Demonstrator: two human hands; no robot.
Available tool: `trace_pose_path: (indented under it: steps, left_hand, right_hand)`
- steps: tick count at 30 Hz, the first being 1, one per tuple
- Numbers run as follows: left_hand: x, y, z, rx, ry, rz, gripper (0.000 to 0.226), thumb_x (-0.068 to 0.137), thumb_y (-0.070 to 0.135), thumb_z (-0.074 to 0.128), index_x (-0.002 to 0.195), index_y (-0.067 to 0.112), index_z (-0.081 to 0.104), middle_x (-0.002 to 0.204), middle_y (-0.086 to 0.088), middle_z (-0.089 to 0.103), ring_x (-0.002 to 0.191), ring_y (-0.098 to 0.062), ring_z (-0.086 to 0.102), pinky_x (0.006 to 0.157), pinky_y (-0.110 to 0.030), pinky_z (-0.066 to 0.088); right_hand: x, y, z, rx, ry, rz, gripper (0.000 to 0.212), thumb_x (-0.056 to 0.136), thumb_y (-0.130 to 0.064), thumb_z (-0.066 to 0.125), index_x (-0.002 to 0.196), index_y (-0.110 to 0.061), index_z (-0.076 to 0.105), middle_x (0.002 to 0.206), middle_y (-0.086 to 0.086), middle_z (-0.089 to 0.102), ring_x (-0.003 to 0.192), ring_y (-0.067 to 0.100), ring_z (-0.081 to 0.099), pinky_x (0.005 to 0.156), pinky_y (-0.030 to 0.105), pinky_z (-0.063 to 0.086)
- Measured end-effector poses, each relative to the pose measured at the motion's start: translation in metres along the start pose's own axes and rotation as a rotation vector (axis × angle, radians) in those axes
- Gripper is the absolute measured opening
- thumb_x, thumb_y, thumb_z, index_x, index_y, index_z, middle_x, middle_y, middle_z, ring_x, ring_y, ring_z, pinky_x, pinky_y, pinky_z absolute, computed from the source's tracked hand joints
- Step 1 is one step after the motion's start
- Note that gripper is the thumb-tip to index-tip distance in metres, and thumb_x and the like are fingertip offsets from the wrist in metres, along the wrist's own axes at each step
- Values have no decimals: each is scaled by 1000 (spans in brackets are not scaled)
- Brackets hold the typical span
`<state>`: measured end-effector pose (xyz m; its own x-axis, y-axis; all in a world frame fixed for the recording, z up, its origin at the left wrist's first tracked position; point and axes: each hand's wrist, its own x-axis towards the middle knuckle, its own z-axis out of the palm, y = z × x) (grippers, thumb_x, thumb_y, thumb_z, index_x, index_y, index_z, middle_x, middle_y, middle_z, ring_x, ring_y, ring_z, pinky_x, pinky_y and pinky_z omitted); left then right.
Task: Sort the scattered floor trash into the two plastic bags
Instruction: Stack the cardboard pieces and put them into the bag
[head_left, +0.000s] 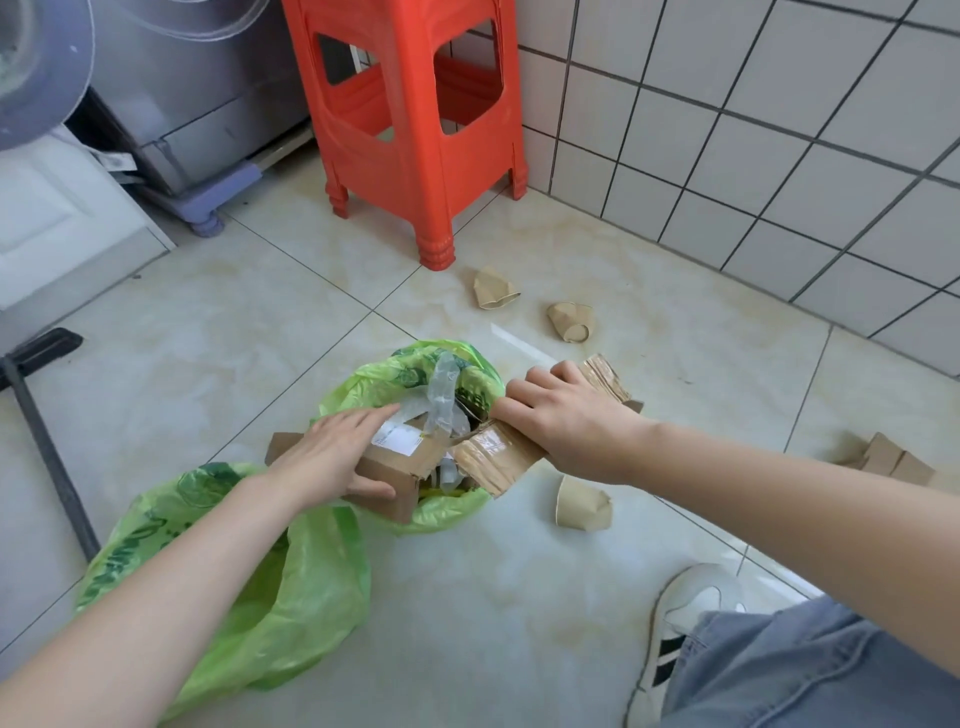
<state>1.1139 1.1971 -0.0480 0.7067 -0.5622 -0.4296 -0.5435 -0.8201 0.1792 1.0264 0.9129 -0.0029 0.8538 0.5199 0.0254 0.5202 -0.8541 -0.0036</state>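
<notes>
My left hand (332, 447) grips a labelled cardboard box (400, 470) jutting from the stuffed green bag (447, 512); my right hand (561, 415) holds a taped cardboard strip (498, 460) at its rim. A second green bag (291, 603) lies slumped nearer me. Three crushed paper cups (581, 503) and folded cardboard (888, 460) lie scattered on the floor.

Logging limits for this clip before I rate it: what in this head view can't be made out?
- Contents of the far green bag: mostly hidden by the cardboard box and both hands.
- Inside of the near green bag: covered by the left forearm and its own folds.
- Label on the box: print too small to read.
- Brown cardboard pieces at right: partly hidden behind the right forearm.
</notes>
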Motion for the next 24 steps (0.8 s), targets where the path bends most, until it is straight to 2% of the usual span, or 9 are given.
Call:
trace_pose_path:
  steps: [2,4,6,8,11,13,15,18,24]
  left_hand:
    - [1,-7,4,23,-51,-28,101,70,63,69,150,29,18,155,3,28,144,-18,20,118,-42,15]
    - [4,-12,6,40,-148,-28,100,67,63,72,148,30,24,157,8,23,148,-15,7,118,-51,9]
    - [7,-16,7,45,-249,-16,102,64,60,76,147,31,26,158,14,18,149,-16,-2,117,-53,15]
    - [9,-18,5,57,-298,-3,103,62,56,80,147,32,27,158,17,16,148,-17,-2,115,-47,25]
    - [10,-20,-3,139,-270,47,93,62,50,82,141,29,38,156,13,20,144,-20,15,107,-41,37]
    - [9,-20,-14,243,-207,84,81,64,48,80,135,27,45,146,11,33,131,-19,31,89,-31,43]
    - [6,-21,-27,315,-151,96,66,70,49,76,127,26,51,130,10,46,117,-16,42,74,-26,39]
    - [1,-20,-46,293,-88,78,53,77,52,69,120,26,54,117,9,55,106,-14,54,73,-26,43]
    - [3,-14,-70,323,-58,89,44,77,59,65,108,29,57,102,8,61,96,-15,58,76,-31,49]
  right_hand:
    - [4,-5,4,8,-9,7,50,67,1,61,111,-21,52,93,-1,53,84,25,50,76,43,44]
    - [7,-7,8,16,-21,13,51,66,1,63,111,-21,52,92,-2,54,83,25,51,75,43,45]
    - [9,-9,13,23,-39,13,52,65,0,64,111,-21,52,91,-1,54,82,25,51,74,43,45]
    - [11,-10,16,30,-51,19,52,65,0,64,111,-20,53,91,-1,54,82,25,52,73,42,45]
    - [16,-9,20,40,-69,52,50,68,-2,62,113,-20,52,92,0,54,84,26,52,75,40,41]
    - [19,-11,22,62,-90,73,48,72,-2,59,115,-20,51,96,0,54,88,26,51,76,38,36]
    - [25,-13,23,140,-131,127,43,78,-5,54,117,-20,48,103,0,52,94,26,48,77,36,29]
    - [33,-17,20,314,-194,282,37,80,-7,48,114,-20,44,105,0,50,98,25,47,78,36,32]
    - [52,-18,8,322,-169,311,34,79,-10,49,112,-21,47,104,0,52,95,25,47,84,42,39]
